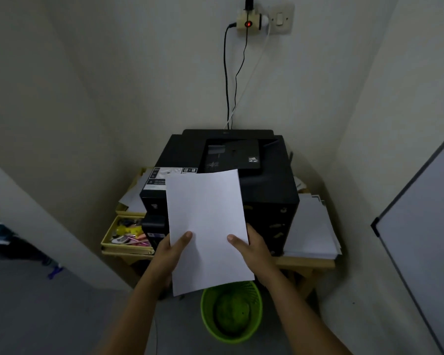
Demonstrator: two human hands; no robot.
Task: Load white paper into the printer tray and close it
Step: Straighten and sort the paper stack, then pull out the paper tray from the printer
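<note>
Both hands grip a stack of white paper [208, 231] by its lower half: the left hand [171, 254] is closed on the left edge with its thumb lying across the top sheet, and the right hand [254, 248] is closed on the right edge the same way. The paper is held in the air, slightly tilted, in front of and above the black printer [267, 180], covering much of its front. The printer sits on a wooden tabletop [308, 262] in the corner of the room. To its left are yellow trays [108, 239] holding small colourful odds and ends, and to its right lies a loose pile of papers [310, 229]. A green mesh wastebasket [231, 313] stands on the floor below the paper. Cables [226, 80] run up the wall from behind the printer to a socket adapter [248, 23] with a red light.
</note>
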